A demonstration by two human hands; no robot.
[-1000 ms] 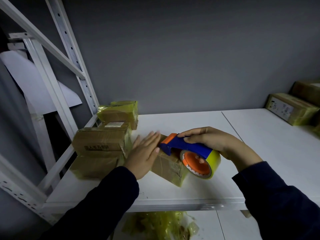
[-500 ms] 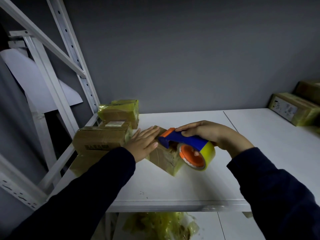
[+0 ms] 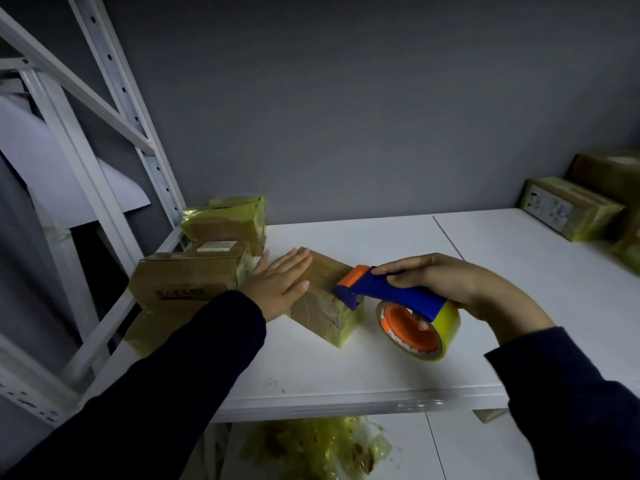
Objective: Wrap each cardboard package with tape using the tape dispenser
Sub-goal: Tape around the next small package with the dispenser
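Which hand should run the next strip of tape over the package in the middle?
Right. The right hand grips the tape dispenser, its nose at the package; the left hand lies flat on it, steadying.

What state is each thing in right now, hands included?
left hand: flat, pressing on the package
right hand: gripping the tape dispenser
package: lying on the shelf, yellow tape on it
tape dispenser: nose on the package, roll loaded
other packages: stacked at left, taped

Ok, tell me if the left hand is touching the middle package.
Touching. The head view shows the left hand lying flat on top of the package, fingers straight.
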